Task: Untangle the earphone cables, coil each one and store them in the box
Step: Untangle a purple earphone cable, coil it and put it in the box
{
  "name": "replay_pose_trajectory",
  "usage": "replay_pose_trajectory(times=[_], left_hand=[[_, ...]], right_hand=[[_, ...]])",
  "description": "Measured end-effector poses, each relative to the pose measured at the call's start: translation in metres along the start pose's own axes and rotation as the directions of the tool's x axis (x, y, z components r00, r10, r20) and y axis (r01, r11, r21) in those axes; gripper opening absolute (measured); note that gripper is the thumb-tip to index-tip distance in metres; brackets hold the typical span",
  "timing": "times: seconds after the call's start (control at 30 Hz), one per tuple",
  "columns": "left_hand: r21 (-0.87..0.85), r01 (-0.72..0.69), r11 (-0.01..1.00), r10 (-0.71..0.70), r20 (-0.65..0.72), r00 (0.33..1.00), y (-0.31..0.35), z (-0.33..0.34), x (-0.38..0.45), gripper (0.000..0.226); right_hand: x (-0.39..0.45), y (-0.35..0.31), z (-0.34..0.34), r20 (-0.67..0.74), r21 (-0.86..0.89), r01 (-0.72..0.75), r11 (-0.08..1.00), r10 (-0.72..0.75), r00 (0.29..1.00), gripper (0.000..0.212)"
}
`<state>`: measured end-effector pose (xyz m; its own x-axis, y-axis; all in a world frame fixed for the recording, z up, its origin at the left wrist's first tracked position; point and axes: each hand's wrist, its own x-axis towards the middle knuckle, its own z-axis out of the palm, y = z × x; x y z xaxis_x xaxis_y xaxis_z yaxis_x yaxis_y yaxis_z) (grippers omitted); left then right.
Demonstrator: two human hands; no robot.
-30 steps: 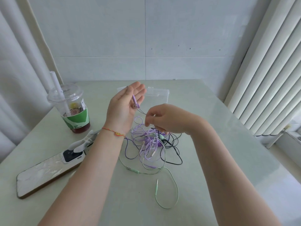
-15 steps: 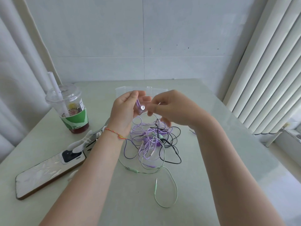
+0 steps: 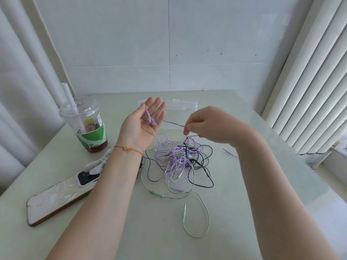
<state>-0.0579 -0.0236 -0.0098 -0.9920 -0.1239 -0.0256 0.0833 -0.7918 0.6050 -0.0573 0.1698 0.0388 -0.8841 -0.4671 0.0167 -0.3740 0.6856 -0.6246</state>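
A tangle of purple, black and pale green earphone cables (image 3: 180,160) lies mid-table. My left hand (image 3: 144,124) is raised palm up with straight fingers, and two purple earbuds (image 3: 149,120) lie on it. From them a purple cable (image 3: 173,124) runs taut to my right hand (image 3: 210,126), which pinches it between thumb and fingertip above the tangle. A green jack plug (image 3: 185,214) on a loop of green cable lies nearer me. The clear plastic box (image 3: 180,105) stands behind my hands, partly hidden by them.
An iced drink cup with a straw (image 3: 90,128) stands at the left. A flat white-topped slab (image 3: 56,199) and a white clip on a small dark device (image 3: 92,171) lie front left. A loose purple plug (image 3: 230,152) lies right of the tangle.
My hands met near the box, then parted. The left hand has opened flat with the earbuds on it, and the right has drawn the purple cable out to the right.
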Motion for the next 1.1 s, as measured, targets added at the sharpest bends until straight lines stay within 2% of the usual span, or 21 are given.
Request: replay_pose_trajectory(times=[0.2, 0.37, 0.5, 0.6, 0.67, 0.73, 0.8, 0.83, 0.93, 1.0, 1.1], left_hand=[[0.179, -0.003, 0.984, 0.006, -0.016, 1.0, 0.001, -0.001, 0.0, 0.024], [0.334, -0.039, 0.942, 0.026, 0.043, 0.999, -0.008, 0.007, -0.002, 0.026], [0.317, -0.066, 0.946, 0.037, 0.098, 0.995, -0.012, 0.009, -0.003, 0.027], [0.356, -0.118, 0.927, 0.097, 0.078, 0.992, -0.014, 0.01, -0.004, 0.025], [0.496, -0.206, 0.844, 0.199, 0.068, 0.978, -0.017, 0.012, -0.006, 0.022], [0.695, -0.258, 0.671, 0.287, 0.077, 0.955, -0.021, 0.01, -0.007, 0.023], [0.81, -0.243, 0.534, 0.293, 0.093, 0.952, -0.022, 0.008, -0.006, 0.025], [0.822, -0.226, 0.523, 0.255, 0.103, 0.962, -0.022, 0.007, -0.005, 0.026], [0.769, -0.198, 0.608, 0.166, 0.12, 0.979, -0.026, 0.01, -0.006, 0.023], [0.706, -0.193, 0.681, 0.193, 0.081, 0.978, -0.028, 0.012, -0.006, 0.019], [0.597, -0.233, 0.768, 0.27, 0.028, 0.962, -0.028, 0.01, -0.004, 0.02]], right_hand=[[0.002, -0.001, 0.003, -0.059, 0.006, 0.017, 1.0, -0.017, 0.998, 0.016], [0.0, -0.007, 0.013, 0.08, -0.109, 0.087, 0.99, -0.078, 0.994, 0.017], [0.002, -0.013, 0.022, 0.133, -0.136, 0.107, 0.985, -0.089, 0.987, 0.014], [0.001, -0.016, 0.024, 0.149, -0.133, 0.135, 0.982, -0.114, 0.982, 0.012], [0.0, -0.018, 0.023, 0.13, -0.097, 0.168, 0.981, -0.155, 0.979, 0.01], [-0.002, -0.02, 0.019, 0.067, -0.012, 0.206, 0.978, -0.205, 0.976, 0.01], [-0.003, -0.019, 0.012, -0.039, 0.095, 0.219, 0.971, -0.216, 0.976, 0.01], [-0.003, -0.018, 0.009, -0.098, 0.136, 0.225, 0.965, -0.213, 0.972, 0.011], [-0.005, -0.013, -0.001, -0.184, 0.201, 0.247, 0.948, -0.211, 0.96, 0.014], [-0.009, -0.012, -0.005, -0.075, 0.193, 0.224, 0.955, -0.214, 0.974, 0.014], [-0.016, -0.013, -0.004, 0.183, 0.044, 0.195, 0.98, -0.2, 0.962, 0.012]])
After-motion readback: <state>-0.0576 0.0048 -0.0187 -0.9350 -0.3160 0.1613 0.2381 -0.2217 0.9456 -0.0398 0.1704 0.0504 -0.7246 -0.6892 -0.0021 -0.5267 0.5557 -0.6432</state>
